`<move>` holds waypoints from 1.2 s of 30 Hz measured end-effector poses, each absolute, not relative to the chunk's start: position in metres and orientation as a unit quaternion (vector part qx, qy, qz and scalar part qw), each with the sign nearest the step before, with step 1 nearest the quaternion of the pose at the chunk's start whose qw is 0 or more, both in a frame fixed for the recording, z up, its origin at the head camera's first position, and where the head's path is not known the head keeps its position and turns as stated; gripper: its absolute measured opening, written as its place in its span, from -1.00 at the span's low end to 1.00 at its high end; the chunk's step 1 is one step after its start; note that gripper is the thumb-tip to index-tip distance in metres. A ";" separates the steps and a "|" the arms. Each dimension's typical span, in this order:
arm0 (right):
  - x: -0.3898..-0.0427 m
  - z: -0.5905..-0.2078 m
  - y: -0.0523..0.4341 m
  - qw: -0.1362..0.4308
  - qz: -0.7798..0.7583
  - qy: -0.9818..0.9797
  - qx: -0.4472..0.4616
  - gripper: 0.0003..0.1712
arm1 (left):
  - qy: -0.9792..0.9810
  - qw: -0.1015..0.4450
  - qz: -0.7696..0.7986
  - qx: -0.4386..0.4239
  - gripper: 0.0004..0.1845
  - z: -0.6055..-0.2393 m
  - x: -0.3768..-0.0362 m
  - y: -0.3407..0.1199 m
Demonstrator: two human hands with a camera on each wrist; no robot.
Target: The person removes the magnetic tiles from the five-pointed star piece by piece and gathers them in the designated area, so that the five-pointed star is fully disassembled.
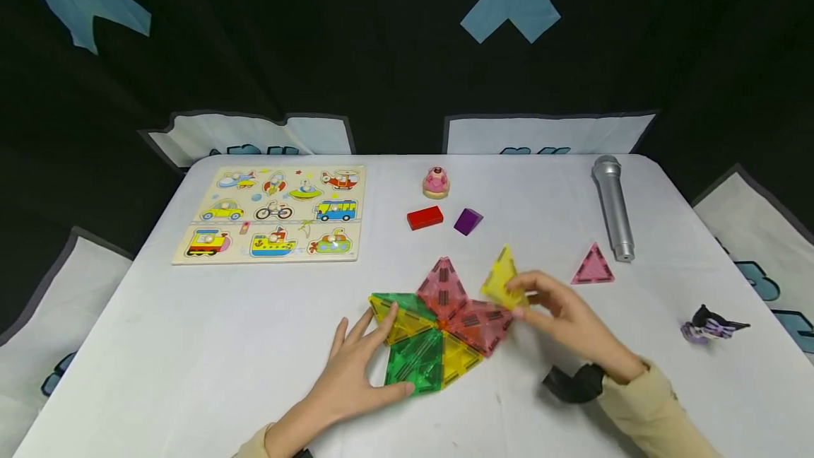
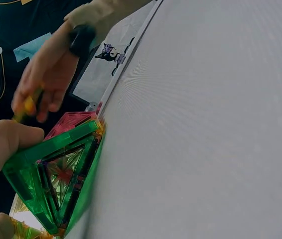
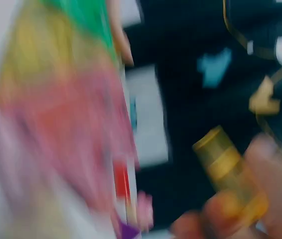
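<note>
A flat fan of translucent magnetic triangle tiles (image 1: 439, 331), green, yellow and pink, lies on the white table (image 1: 191, 345). My left hand (image 1: 356, 366) rests open on its left side, fingers spread over the green and yellow tiles (image 2: 51, 174). My right hand (image 1: 559, 316) pinches a loose yellow triangle tile (image 1: 502, 278) and holds it tilted just above the fan's right edge. In the blurred right wrist view the yellow tile (image 3: 230, 174) sits between the fingertips. Another pink triangle (image 1: 593, 265) lies apart at the right.
A vehicle peg puzzle board (image 1: 273, 214) lies at the back left. A red block (image 1: 425, 218), a purple block (image 1: 468, 220) and a pink doughnut toy (image 1: 436, 182) sit behind the tiles. A silver microphone (image 1: 613, 207) and a small dark figurine (image 1: 709, 324) lie at the right.
</note>
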State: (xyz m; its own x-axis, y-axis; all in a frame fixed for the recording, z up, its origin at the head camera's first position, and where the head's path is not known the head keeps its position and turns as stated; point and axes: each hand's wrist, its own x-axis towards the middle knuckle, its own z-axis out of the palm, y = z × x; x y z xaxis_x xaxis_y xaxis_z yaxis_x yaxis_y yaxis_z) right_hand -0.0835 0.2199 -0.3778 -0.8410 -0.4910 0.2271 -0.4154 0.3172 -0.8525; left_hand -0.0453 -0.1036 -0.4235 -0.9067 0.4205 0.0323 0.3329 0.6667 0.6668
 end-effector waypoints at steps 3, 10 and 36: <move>-0.116 -0.375 0.246 0.044 -0.453 0.870 -0.189 -0.59 | 0.911 0.061 0.352 0.206 0.07 -0.425 -0.046 -0.102; -0.152 -0.394 0.267 0.092 -0.339 0.930 -0.111 -0.45 | 0.911 0.047 0.352 0.211 0.07 -0.428 -0.043 -0.106; -0.050 -0.397 0.150 -0.042 -0.195 0.904 -0.379 -0.33 | 0.907 0.051 0.358 0.215 0.06 -0.423 -0.046 -0.104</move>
